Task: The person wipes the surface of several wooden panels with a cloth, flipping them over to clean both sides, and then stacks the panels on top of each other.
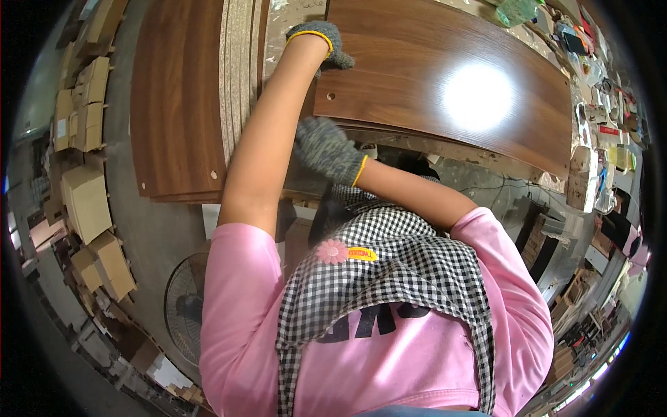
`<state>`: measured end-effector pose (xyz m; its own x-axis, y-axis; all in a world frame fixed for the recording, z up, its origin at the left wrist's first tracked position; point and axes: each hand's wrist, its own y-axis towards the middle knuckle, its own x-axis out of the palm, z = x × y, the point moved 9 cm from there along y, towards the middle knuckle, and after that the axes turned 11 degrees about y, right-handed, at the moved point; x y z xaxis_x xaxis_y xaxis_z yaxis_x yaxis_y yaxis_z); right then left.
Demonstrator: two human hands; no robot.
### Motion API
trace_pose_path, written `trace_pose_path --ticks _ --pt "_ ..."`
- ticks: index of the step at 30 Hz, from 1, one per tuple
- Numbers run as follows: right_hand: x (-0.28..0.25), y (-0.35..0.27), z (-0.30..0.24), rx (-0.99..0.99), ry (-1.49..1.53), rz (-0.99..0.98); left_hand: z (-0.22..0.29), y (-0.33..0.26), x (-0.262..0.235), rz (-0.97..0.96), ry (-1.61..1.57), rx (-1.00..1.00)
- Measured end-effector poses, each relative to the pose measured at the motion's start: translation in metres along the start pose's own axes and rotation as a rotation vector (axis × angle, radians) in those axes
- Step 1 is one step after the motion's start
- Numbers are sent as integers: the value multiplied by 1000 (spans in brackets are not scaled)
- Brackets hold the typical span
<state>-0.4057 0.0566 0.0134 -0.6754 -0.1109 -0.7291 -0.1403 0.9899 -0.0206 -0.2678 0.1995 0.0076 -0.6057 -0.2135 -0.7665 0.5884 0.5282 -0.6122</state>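
Board (410, 62) lies flat right of a stack (177, 104); left hand (323, 47) at its end, right hand (329, 149) near its corner. Fingers look part-curled, grip unclear. Positioning seems the step; next needs an even hold.

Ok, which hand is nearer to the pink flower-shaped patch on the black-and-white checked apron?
Right. The grey-gloved right hand is beyond the patch; the left hand reaches farther, at the left edge of the brown wood-grain board.
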Motion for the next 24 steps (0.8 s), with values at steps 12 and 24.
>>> trace_pose_path --ticks 12,24 --pt "-148 -191 54 195 468 302 44 0 -50 -54 534 130" --pt "-316 -457 146 604 221 1202 15 24 -33 -193 352 68"
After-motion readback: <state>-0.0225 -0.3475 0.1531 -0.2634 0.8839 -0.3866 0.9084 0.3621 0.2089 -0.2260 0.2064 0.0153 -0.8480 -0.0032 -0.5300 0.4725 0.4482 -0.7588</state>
